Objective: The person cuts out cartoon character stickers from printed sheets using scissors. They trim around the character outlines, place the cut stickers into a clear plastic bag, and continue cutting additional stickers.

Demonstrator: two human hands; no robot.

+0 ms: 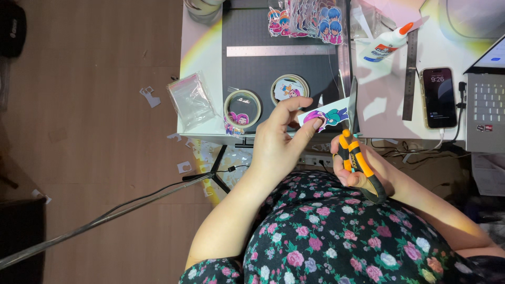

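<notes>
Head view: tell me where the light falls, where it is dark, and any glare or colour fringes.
Head view: bright light on the white table and both hands, left hand, right hand; rainbow flare arcs at the table's upper corners; the floor at the left is dim; the sticker sheet and the scissors look sharp.

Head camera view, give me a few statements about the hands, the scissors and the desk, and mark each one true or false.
1. The left hand pinches a cartoon sticker cutout. True.
2. The right hand grips scissors with blue handles. False: the handles are orange and black.
3. The scissors' blade points up along the cutout's right end. True.
4. The glue bottle lies on the floor. False: it lies on the white desk.
5. The smartphone has a dark, switched-off screen. False: its screen is lit.
6. Two tape rolls rest on the dark cutting mat. True.
</notes>
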